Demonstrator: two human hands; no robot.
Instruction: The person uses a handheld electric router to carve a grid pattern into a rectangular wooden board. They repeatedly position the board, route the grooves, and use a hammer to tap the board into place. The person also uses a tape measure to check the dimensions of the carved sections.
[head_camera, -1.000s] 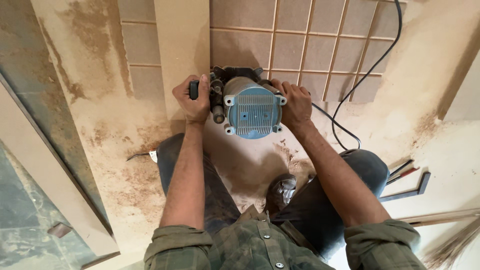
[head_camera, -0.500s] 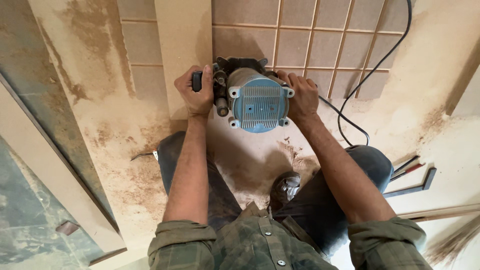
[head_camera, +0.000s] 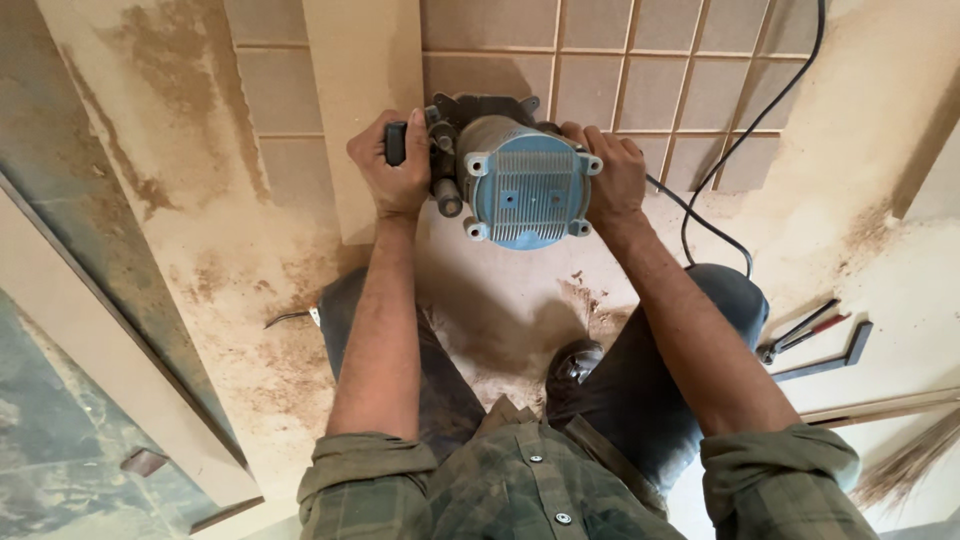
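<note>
A blue-topped electric router (head_camera: 525, 185) stands upright on a tan board (head_camera: 660, 90) cut with a grid of grooves. My left hand (head_camera: 393, 165) is shut on the router's black left handle. On the opposite side, my right hand (head_camera: 610, 170) wraps the other handle, which its fingers hide. A long flat wooden strip (head_camera: 365, 100) lies on the board just left of the router, under my left hand. The router's black cord (head_camera: 740, 140) runs from its right side up and off the top edge. Sawdust (head_camera: 590, 300) covers the board in front of me.
I crouch on the board, one shoe (head_camera: 575, 365) below the router. Pliers (head_camera: 800, 330) and a dark metal square (head_camera: 835, 358) lie at the right. A broom's bristles (head_camera: 910, 455) show at the lower right. A pale board edge (head_camera: 110, 370) slants along the left beside a grey floor.
The router, held in both hands, has slid a little to the right and farther onto the grooved grid. My grip on both handles is unchanged.
</note>
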